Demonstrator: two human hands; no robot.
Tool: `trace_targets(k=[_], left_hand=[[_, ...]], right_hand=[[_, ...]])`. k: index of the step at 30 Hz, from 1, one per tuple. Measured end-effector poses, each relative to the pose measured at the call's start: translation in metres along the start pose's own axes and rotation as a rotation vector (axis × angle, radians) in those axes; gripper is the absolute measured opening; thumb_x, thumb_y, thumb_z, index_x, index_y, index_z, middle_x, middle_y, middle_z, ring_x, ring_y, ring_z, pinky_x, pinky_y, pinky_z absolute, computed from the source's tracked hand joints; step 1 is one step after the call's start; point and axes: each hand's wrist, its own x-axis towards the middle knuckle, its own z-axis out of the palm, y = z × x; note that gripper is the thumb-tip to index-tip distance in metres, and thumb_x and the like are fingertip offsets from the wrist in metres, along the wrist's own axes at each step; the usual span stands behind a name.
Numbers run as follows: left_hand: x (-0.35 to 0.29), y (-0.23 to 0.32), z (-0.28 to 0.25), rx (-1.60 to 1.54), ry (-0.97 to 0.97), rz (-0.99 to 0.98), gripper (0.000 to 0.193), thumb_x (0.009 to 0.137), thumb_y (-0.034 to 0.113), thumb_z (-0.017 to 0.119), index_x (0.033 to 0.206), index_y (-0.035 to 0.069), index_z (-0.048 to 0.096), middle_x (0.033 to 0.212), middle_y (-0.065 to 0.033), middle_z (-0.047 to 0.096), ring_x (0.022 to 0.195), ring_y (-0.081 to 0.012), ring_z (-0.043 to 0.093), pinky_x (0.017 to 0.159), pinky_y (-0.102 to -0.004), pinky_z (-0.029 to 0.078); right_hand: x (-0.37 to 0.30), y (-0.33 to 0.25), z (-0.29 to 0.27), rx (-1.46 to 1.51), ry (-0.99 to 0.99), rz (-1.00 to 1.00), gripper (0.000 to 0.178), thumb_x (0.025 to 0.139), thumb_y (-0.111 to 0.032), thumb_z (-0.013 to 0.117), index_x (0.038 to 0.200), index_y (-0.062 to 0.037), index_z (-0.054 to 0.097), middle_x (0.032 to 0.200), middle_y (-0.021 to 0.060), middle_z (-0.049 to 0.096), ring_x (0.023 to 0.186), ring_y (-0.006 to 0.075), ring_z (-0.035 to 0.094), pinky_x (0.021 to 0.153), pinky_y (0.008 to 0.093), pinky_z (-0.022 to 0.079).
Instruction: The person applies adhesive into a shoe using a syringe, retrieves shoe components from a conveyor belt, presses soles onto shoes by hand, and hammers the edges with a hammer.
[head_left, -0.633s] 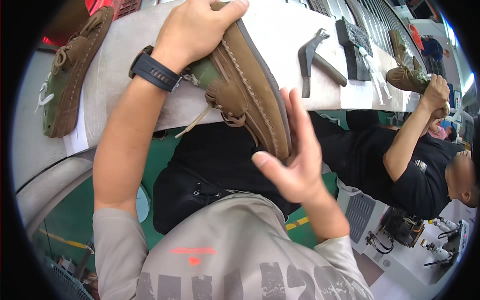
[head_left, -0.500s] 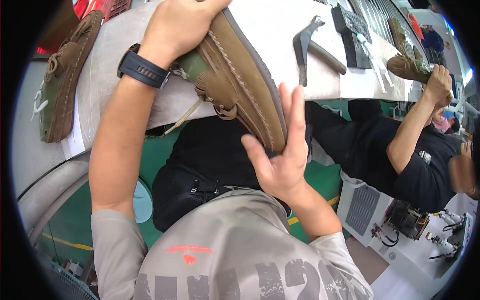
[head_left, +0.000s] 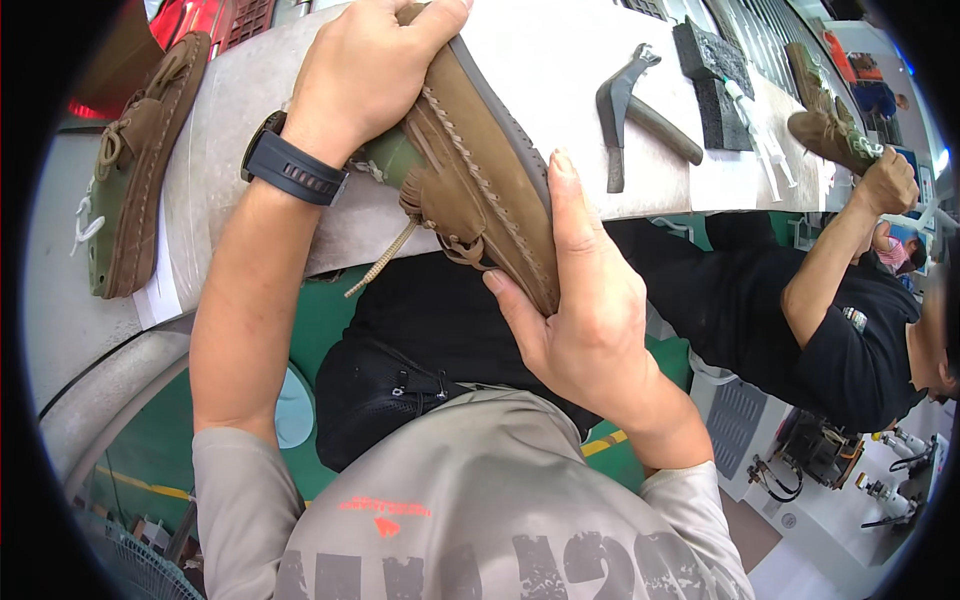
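A brown leather lace-up shoe (head_left: 497,165) with pale edge stitching slants above the table's near edge, its sole side turned to the right. My left hand (head_left: 368,72) wraps round its upper end, a black watch on that wrist. At the lower end, my right hand (head_left: 592,318) clasps the shoe between thumb and fingers, the fingers lying along the sole edge. A lace end (head_left: 383,258) dangles from the shoe's left side. Part of a green insert (head_left: 397,152), like a shoe last, shows under my left hand.
Another brown shoe (head_left: 140,190) with a green last stands at the left. A hammer (head_left: 650,120), a black block (head_left: 712,85) and white syringe-like tubes (head_left: 757,130) lie to the right. Beyond them, a co-worker's hand (head_left: 888,183) is at a brown shoe (head_left: 832,138).
My right hand has closed from spread fingers onto the shoe's lower end. The shoe has shifted slightly, with my left hand still on it. At the right, the co-worker's hand has moved slightly.
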Motion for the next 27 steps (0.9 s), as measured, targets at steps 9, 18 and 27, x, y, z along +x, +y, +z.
trace_targets(k=[9, 18, 27], left_hand=[[0.009, -0.015, 0.003, -0.028, 0.037, 0.039, 0.055, 0.104, 0.048, 0.062, 0.104, -0.006, 0.075, 0.084, -0.0175, 0.074, 0.077, -0.0233, 0.07, 0.075, -0.0372, 0.053], [-0.004, 0.033, -0.058, -0.236, 0.35, 0.361, 0.051, 0.089, 0.04, 0.08, 0.117, -0.002, 0.073, 0.101, -0.0145, 0.075, 0.089, -0.027, 0.071, 0.085, -0.0362, 0.057], [-0.035, 0.095, -0.09, 0.28, 0.419, 1.004, 0.082, 0.087, 0.058, 0.083, 0.136, -0.003, 0.06, 0.12, -0.0163, 0.068, 0.1, -0.0303, 0.068, 0.087, -0.0412, 0.057]], right_hand=[[0.054, -0.006, -0.017, -0.107, -0.188, -0.041, 0.086, 0.078, -0.017, 0.086, 0.142, 0.0218, 0.044, 0.141, 0.0461, 0.051, 0.13, 0.0577, 0.057, 0.116, 0.0508, 0.046], [0.146, 0.011, -0.021, 0.34, -0.082, 0.052, 0.081, 0.089, -0.034, 0.087, 0.15, 0.0034, 0.05, 0.133, 0.0225, 0.068, 0.121, 0.0293, 0.069, 0.105, 0.0406, 0.054], [0.147, -0.012, -0.056, 1.327, -0.099, 0.066, 0.104, 0.103, -0.079, 0.024, 0.152, 0.01, 0.047, 0.137, 0.0211, 0.067, 0.131, 0.0248, 0.062, 0.112, 0.0392, 0.048]])
